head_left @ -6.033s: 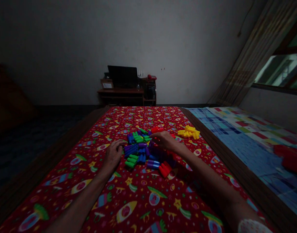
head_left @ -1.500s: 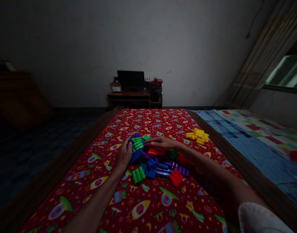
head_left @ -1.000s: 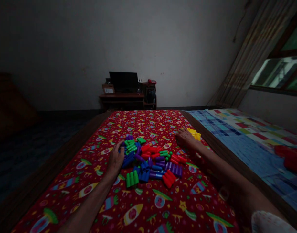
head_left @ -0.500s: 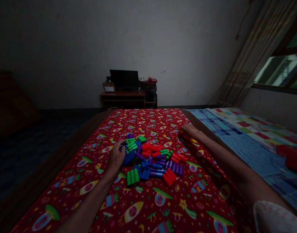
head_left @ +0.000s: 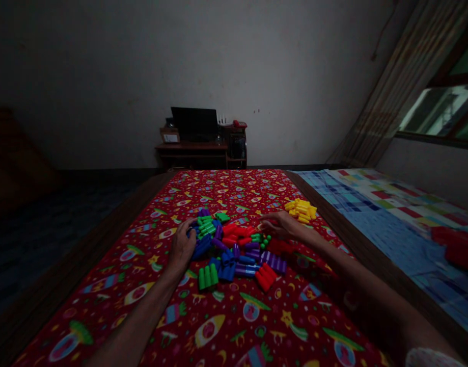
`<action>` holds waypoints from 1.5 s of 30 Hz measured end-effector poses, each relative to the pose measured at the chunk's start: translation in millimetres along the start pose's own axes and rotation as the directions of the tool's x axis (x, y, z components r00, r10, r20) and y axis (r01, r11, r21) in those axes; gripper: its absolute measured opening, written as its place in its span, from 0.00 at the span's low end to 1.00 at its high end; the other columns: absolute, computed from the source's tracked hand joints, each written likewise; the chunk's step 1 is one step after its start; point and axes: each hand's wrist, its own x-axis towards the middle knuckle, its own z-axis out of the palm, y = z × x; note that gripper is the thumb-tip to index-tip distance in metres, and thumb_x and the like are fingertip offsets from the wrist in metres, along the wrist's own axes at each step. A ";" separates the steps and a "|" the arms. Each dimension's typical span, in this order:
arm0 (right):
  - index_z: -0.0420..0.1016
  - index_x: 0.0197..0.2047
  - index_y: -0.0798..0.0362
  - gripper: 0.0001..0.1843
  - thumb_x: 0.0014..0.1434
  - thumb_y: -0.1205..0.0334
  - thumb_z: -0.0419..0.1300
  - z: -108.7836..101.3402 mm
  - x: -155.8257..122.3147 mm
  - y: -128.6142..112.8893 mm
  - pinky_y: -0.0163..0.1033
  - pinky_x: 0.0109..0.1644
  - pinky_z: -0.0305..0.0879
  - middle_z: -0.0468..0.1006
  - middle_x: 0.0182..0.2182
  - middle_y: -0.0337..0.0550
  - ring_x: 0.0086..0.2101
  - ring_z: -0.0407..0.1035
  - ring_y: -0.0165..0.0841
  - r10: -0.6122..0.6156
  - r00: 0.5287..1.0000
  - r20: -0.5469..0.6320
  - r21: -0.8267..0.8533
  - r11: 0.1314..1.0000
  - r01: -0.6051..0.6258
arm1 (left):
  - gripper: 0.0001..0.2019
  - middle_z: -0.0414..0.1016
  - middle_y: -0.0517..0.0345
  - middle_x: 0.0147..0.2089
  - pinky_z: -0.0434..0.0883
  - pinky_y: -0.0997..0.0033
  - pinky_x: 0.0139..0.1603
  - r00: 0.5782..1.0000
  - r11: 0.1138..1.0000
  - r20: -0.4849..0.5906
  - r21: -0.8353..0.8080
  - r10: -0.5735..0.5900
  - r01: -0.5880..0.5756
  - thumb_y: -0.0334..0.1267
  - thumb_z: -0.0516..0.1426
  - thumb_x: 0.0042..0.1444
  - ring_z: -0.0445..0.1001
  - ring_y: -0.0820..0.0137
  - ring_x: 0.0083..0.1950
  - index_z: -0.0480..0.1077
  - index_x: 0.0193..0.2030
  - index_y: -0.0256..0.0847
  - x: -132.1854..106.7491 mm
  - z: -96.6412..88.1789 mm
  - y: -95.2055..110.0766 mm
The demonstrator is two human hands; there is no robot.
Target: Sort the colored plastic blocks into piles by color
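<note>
A heap of plastic blocks in green, blue, purple and red lies on a red cloth with a rocket print. My left hand rests on the heap's left edge, its fingers curled against blue and green pieces. To the right, my right hand hovers over the heap's right side with the fingers stretched out and nothing in them. A separate small pile of yellow blocks sits just beyond that hand. A green three-stud block and a red one lie at the near edge.
The cloth covers a long wooden platform. A blue checked sheet with a red object lies on the right. A dark desk with a monitor stands against the far wall. A curtained window is at the right.
My right hand went out to the yellow pile about a second ago and has come back left to the heap's right side. The left hand has stayed at the heap's left edge.
</note>
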 end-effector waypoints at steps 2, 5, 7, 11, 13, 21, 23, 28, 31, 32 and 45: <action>0.75 0.54 0.51 0.21 0.68 0.52 0.48 18.0 -12.6 -16.9 0.41 0.47 0.68 0.80 0.45 0.48 0.44 0.73 0.38 -0.034 0.999 -0.041 0.067 0.997 0.037 | 0.16 0.75 0.52 0.52 0.66 0.55 0.63 1.000 1.000 0.000 -0.003 0.009 -0.009 0.36 0.49 0.54 0.72 0.59 0.57 0.72 0.46 0.43 0.3 -0.1 -0.2; 0.66 0.63 0.49 0.24 0.69 0.51 0.45 38.1 -32.9 -25.8 0.47 0.59 0.63 0.74 0.55 0.50 0.56 0.67 0.39 -0.017 0.994 -0.110 0.088 0.996 0.027 | 0.16 0.75 0.51 0.52 0.67 0.55 0.62 1.000 1.000 -0.004 -0.001 0.005 -0.005 0.35 0.48 0.54 0.72 0.59 0.57 0.72 0.46 0.43 1.0 0.6 -0.9; 0.61 0.66 0.47 0.26 0.70 0.51 0.42 47.4 -44.0 -24.7 0.50 0.64 0.59 0.70 0.59 0.49 0.60 0.62 0.39 0.035 0.989 -0.141 0.121 0.992 -0.017 | 0.16 0.75 0.50 0.52 0.67 0.55 0.62 1.000 1.000 -0.004 0.005 -0.004 0.004 0.35 0.48 0.53 0.72 0.59 0.57 0.72 0.46 0.42 1.1 1.2 -0.8; 0.58 0.68 0.47 0.29 0.68 0.46 0.44 63.2 -46.7 -30.9 0.54 0.67 0.54 0.63 0.65 0.50 0.64 0.55 0.41 0.137 0.971 -0.197 0.202 0.975 -0.097 | 0.17 0.75 0.50 0.53 0.67 0.55 0.62 1.000 1.000 0.004 0.008 -0.016 0.016 0.36 0.48 0.54 0.72 0.58 0.57 0.72 0.47 0.42 0.8 1.5 1.7; 0.58 0.68 0.47 0.29 0.68 0.46 0.45 69.7 -37.7 -44.5 0.54 0.67 0.53 0.64 0.64 0.50 0.64 0.56 0.41 0.146 0.967 -0.209 0.263 0.961 -0.089 | 0.17 0.75 0.50 0.53 0.67 0.56 0.62 1.000 1.000 0.000 0.007 -0.024 0.024 0.35 0.48 0.53 0.72 0.59 0.57 0.72 0.47 0.42 0.6 1.8 2.8; 0.69 0.61 0.48 0.23 0.67 0.51 0.48 54.2 8.0 -74.8 0.46 0.59 0.63 0.74 0.56 0.49 0.55 0.68 0.39 0.068 0.960 -0.273 0.371 0.928 0.040 | 0.18 0.75 0.48 0.52 0.68 0.55 0.61 0.999 0.999 -0.013 -0.009 -0.033 0.033 0.35 0.48 0.53 0.73 0.59 0.55 0.72 0.47 0.40 0.1 3.6 1.5; 0.72 0.58 0.51 0.22 0.65 0.54 0.52 43.1 20.2 -65.5 0.45 0.54 0.66 0.78 0.51 0.50 0.50 0.72 0.41 0.133 0.959 -0.250 0.330 0.943 -0.045 | 0.18 0.75 0.48 0.53 0.67 0.54 0.61 1.000 1.000 -0.004 0.000 -0.025 0.025 0.35 0.49 0.53 0.72 0.58 0.56 0.72 0.48 0.40 0.2 3.2 1.1; 0.79 0.48 0.55 0.17 0.57 0.58 0.62 29.5 43.2 -65.1 0.35 0.39 0.64 0.82 0.38 0.47 0.37 0.74 0.37 0.027 0.986 0.164 0.105 0.993 -0.044 | 0.18 0.74 0.49 0.54 0.66 0.55 0.62 0.999 0.999 -0.005 0.000 -0.032 0.032 0.34 0.49 0.53 0.71 0.59 0.57 0.72 0.48 0.40 1.1 3.2 -0.3; 0.80 0.46 0.57 0.15 0.57 0.61 0.62 31.7 48.4 -70.2 0.33 0.35 0.60 0.81 0.35 0.47 0.33 0.72 0.33 0.009 0.985 0.173 0.015 1.000 -0.011 | 0.18 0.74 0.49 0.54 0.66 0.54 0.63 1.000 1.000 -0.003 0.004 -0.030 0.030 0.34 0.49 0.53 0.71 0.58 0.58 0.72 0.48 0.40 0.8 3.4 -0.7; 0.80 0.46 0.57 0.15 0.57 0.61 0.62 32.5 49.9 -67.1 0.33 0.35 0.60 0.81 0.34 0.46 0.33 0.72 0.33 0.018 0.990 0.142 0.031 0.999 -0.023 | 0.18 0.74 0.48 0.54 0.66 0.54 0.63 1.000 1.000 -0.002 0.010 -0.029 0.029 0.34 0.49 0.53 0.71 0.58 0.58 0.72 0.48 0.40 0.5 3.2 -0.7; 0.84 0.38 0.57 0.19 0.57 0.51 0.60 29.4 51.6 19.3 0.34 0.32 0.66 0.81 0.27 0.41 0.29 0.74 0.35 0.262 0.960 -0.104 0.487 0.854 -0.180 | 0.17 0.75 0.50 0.53 0.67 0.54 0.62 1.000 1.000 -0.015 0.014 0.020 -0.020 0.34 0.50 0.53 0.72 0.58 0.57 0.73 0.47 0.42 2.0 4.5 -8.9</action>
